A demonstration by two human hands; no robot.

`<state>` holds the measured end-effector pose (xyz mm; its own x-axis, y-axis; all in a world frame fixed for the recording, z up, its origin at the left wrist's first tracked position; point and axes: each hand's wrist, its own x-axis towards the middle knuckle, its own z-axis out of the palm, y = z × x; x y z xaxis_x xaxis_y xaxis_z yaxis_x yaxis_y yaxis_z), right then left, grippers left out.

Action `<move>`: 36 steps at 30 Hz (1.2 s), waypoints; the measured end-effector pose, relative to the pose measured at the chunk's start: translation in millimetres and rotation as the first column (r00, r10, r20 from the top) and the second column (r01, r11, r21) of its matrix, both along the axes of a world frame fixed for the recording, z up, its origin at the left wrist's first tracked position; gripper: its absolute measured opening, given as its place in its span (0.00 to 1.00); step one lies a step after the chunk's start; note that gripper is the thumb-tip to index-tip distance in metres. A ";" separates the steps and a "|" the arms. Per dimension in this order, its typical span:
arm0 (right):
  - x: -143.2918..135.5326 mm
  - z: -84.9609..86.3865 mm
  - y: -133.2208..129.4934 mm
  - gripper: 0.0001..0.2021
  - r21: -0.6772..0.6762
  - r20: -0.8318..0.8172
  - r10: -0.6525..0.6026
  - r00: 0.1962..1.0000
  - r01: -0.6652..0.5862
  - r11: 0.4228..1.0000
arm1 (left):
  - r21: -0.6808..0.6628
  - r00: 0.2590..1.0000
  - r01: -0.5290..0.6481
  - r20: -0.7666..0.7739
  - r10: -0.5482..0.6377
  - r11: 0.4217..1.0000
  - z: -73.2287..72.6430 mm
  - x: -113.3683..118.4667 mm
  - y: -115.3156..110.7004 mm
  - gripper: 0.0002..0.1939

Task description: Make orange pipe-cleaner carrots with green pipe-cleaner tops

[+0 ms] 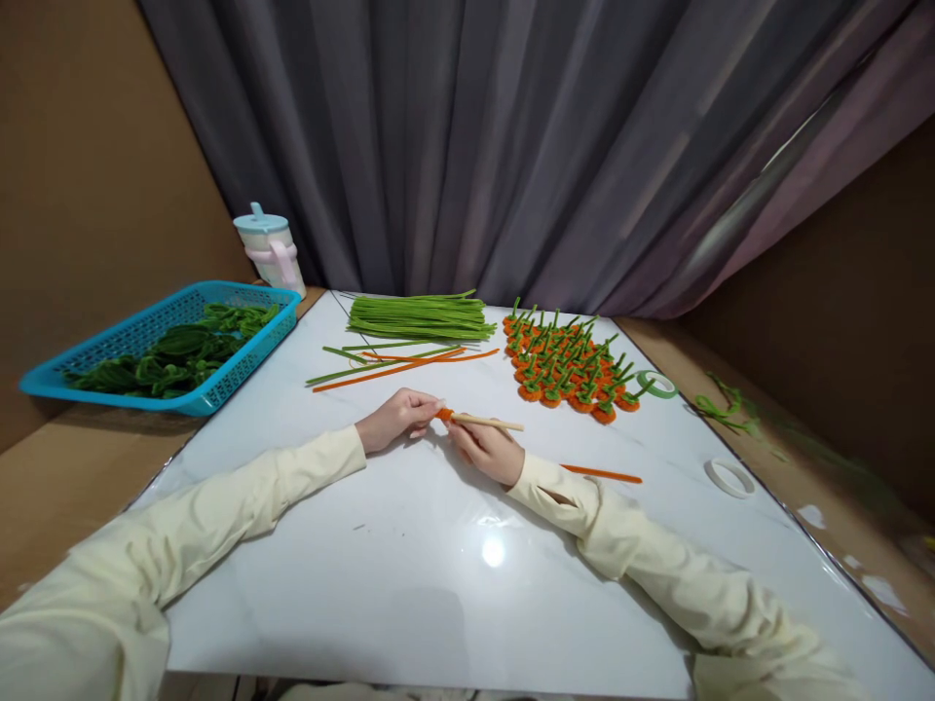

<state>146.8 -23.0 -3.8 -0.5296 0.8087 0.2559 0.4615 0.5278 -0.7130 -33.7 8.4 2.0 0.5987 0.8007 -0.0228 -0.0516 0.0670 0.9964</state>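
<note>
My right hand (488, 450) grips a thin wooden stick (497, 423), which points out to the right past the fingers. At the stick's left end sits a small orange fuzzy coil (444, 415), apparently pipe cleaner. My left hand (398, 419) pinches this coil with thumb and fingertips, and the two hands almost meet. An orange pipe cleaner (603, 474) lies on the table beside my right wrist. Beyond my hands are loose orange pipe cleaners (394, 370) and a few green ones. Exactly how the coil wraps the stick is partly hidden by the fingers.
A bundle of green pipe cleaners (420, 318) lies at the back. Several orange pieces with green stems (566, 362) stand to its right, near green tape (657, 385) and white tape (729, 478). On the left are a blue basket (211, 397) and a tumbler (272, 255).
</note>
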 end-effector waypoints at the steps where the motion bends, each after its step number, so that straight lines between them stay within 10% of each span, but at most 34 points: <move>1: -0.9 -1.1 -0.2 0.13 0.000 0.000 -0.027 1.000 0.027 1.000 | 0.038 1.000 -0.021 -0.019 0.022 0.999 0.4 1.0 -1.5 0.17; 14: -1.0 -0.3 -0.7 0.12 0.074 0.092 -0.132 0.987 0.126 0.989 | 0.541 0.918 -0.153 -0.232 0.322 0.827 4.9 7.0 -14.0 0.14; 24: -0.6 -2.1 -1.7 0.12 0.157 0.275 -0.116 0.954 0.075 0.985 | 0.951 0.880 -0.060 -0.093 0.465 0.303 -10.5 9.3 -12.5 0.11; 36: -3.3 1.5 -12.8 0.11 0.403 0.634 -0.263 0.727 -0.021 0.915 | 0.968 0.884 0.109 -0.198 0.423 0.224 -11.5 4.5 -6.9 0.13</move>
